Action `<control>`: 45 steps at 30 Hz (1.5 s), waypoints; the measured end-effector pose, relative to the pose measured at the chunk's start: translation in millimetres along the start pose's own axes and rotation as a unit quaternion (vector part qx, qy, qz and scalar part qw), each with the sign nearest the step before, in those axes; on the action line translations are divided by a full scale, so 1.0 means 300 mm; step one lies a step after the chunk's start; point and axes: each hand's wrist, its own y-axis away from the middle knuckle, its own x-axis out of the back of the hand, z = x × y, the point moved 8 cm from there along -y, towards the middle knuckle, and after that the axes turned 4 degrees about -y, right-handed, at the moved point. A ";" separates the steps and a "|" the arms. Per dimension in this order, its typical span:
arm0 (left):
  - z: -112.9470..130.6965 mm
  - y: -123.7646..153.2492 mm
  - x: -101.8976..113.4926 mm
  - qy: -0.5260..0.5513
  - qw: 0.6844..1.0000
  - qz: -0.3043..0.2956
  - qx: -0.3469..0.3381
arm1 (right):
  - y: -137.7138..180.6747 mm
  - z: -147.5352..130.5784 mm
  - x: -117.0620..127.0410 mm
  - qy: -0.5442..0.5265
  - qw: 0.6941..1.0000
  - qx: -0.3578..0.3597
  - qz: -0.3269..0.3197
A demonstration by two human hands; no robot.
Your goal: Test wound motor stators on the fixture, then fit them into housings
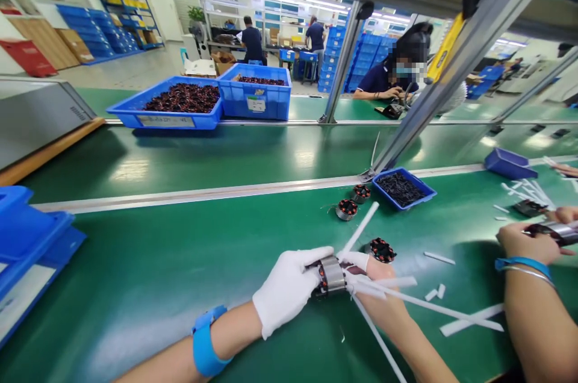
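In my white-gloved left hand (pixel 289 286) is a motor stator (pixel 333 274), a metal ring with dark and red-orange windings; the fingers close around its left side. My right hand (pixel 382 270), with white covering on a finger, is closed at the stator's right end. Long white strips (pixel 361 226) fan out there, some passing over the right hand; its fingertips are partly hidden. Just behind that hand a second stator (pixel 382 250) lies on the green bench. Two more, a nearer stator (pixel 347 209) and a farther stator (pixel 361 193), sit beyond.
A small blue tray (pixel 403 188) of black pieces stands beyond the stators. Loose white strips (pixel 472 320) and short cut pieces (pixel 436 293) lie to the right, near a co-worker's hands (pixel 533 241). Blue bins (pixel 36 250) stand left; a metal post (pixel 428 100) slants ahead.
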 end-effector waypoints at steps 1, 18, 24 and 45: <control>0.004 0.000 0.001 -0.004 1.000 0.002 -0.008 | 0.001 -0.006 -0.001 0.011 1.000 0.014 -0.001; 0.003 0.003 -0.005 -0.051 0.997 -0.031 -0.039 | 0.025 -0.038 -0.042 0.175 0.975 0.129 -0.049; 0.006 0.012 -0.009 -0.067 0.996 -0.025 -0.046 | 0.035 -0.048 -0.028 0.166 0.972 0.166 -0.023; 0.022 -0.011 -0.051 0.027 0.997 -0.048 -0.061 | -0.036 -0.073 -0.013 0.031 0.989 0.115 -0.089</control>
